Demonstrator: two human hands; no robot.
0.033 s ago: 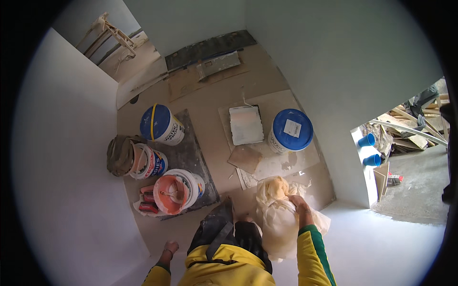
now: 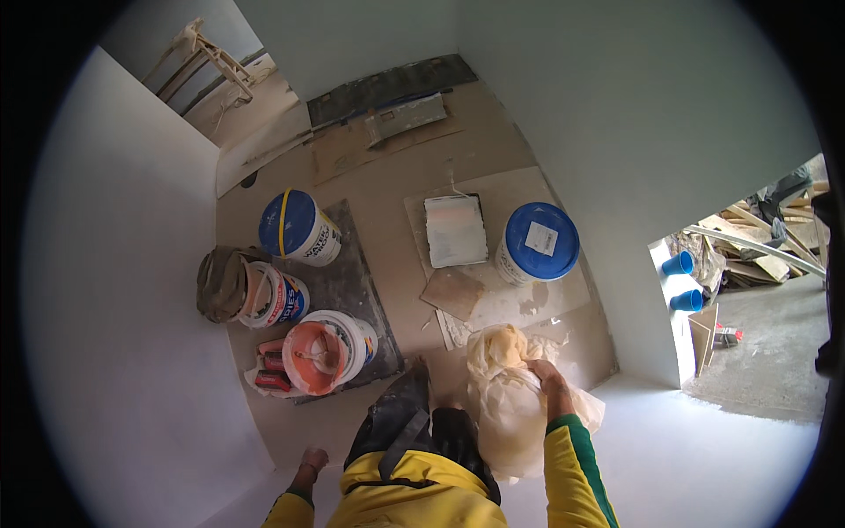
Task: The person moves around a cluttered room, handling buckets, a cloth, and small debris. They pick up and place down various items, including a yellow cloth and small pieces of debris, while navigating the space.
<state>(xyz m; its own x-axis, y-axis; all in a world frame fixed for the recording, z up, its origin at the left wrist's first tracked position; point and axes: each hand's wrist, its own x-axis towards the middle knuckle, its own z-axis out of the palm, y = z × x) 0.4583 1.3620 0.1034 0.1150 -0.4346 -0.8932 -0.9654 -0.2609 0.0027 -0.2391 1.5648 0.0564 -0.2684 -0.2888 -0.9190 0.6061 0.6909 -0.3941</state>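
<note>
- I stand in a pale-walled room, over a brown floor (image 2: 387, 290) partly covered with sheets and boards; the left wall (image 2: 123, 264) is close to me.
- My left hand (image 2: 314, 458) hangs low and apart from everything; its fingers look small and blurred, so I cannot tell whether they are spread or pressed together.
- My right hand (image 2: 550, 380) has its fingers bent against the pale bundle (image 2: 510, 422), pinching a fold near its top; the bundle stands just right of my legs, its yellowish upper part bunched.
- Left of my feet is a white bucket (image 2: 356, 341) with a pink-coated mouth; red items (image 2: 273, 378) lie beside it; past these, brown cloth (image 2: 220, 286) drapes over another bucket (image 2: 286, 299).
- Ahead of the bundle lies a brown square board (image 2: 451, 295); beyond it are a paint-smeared tray (image 2: 455, 231) and, to its right, a blue-lidded bucket (image 2: 541, 242); across on the left stands a yellow-strapped bucket (image 2: 295, 224).
- Two blue cups (image 2: 678, 264) show by the opening on the right; scrap wood (image 2: 757, 260) is heaped past them; farthest off, at upper left, stands a wooden trestle (image 2: 207, 62).
</note>
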